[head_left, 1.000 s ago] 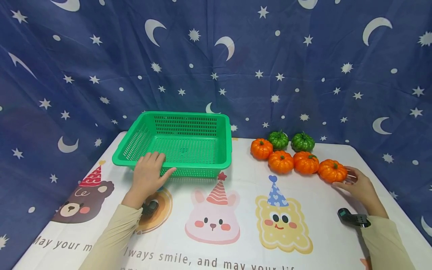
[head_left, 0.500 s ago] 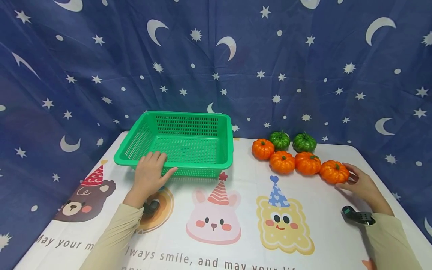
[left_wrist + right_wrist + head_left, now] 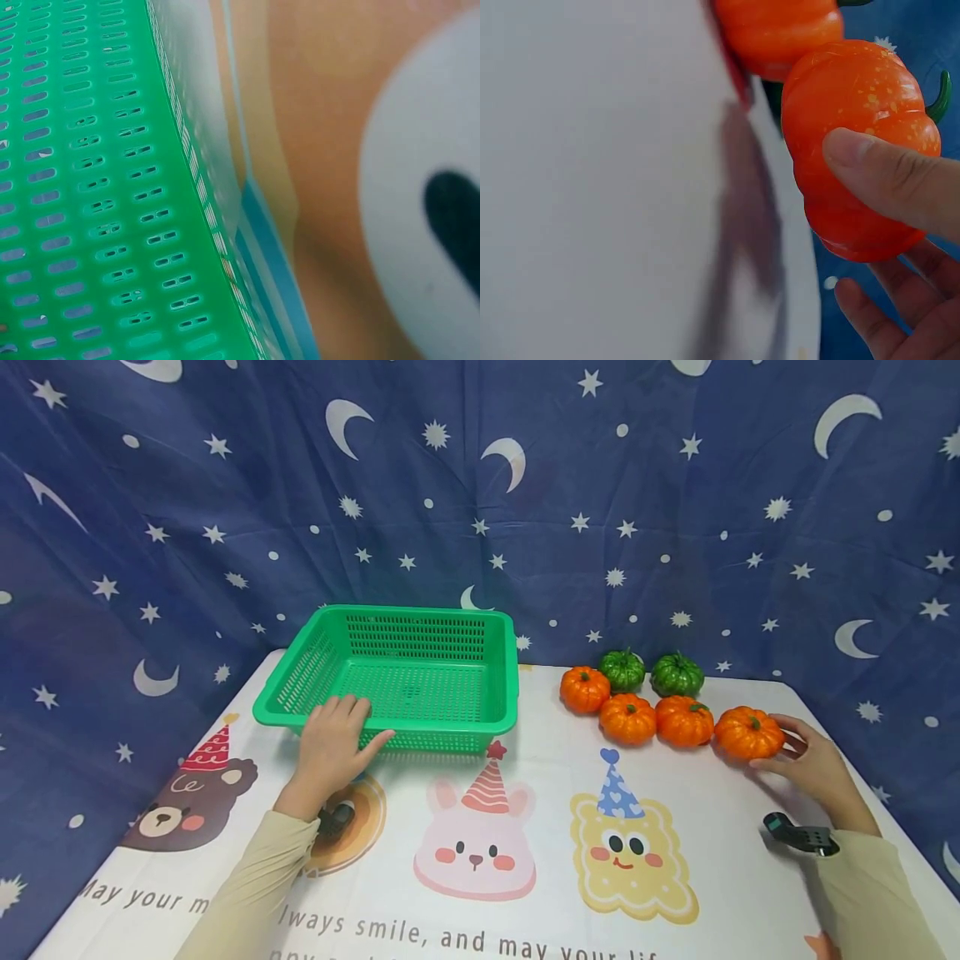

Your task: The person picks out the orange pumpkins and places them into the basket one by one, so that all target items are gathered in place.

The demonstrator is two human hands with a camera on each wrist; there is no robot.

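My right hand (image 3: 813, 768) pinches the rightmost orange pumpkin (image 3: 748, 733). In the right wrist view the thumb lies across this pumpkin (image 3: 855, 97), other fingers show below it, and a shadow falls on the white cloth. Left of it, three more orange pumpkins (image 3: 684, 722) sit close together, with two green pumpkins (image 3: 677, 675) behind. On the left side my left hand (image 3: 330, 747) grips the near rim of a green plastic basket (image 3: 431, 727), fingers over the edge and thumb stretched along the outside. The left wrist view shows the slotted basket wall (image 3: 97, 187); that hand is mostly hidden there.
A white tablecloth (image 3: 555, 860) printed with cartoon animals and lettering covers the table. Behind it hangs a dark blue curtain (image 3: 420, 468) with moons and stars. A small black device (image 3: 798, 835) is strapped at the right wrist, another (image 3: 337, 820) at the left.
My right hand has raised the rightmost orange pumpkin slightly and drawn it a little to the right, away from its neighbour. The left hand and basket stay in place.
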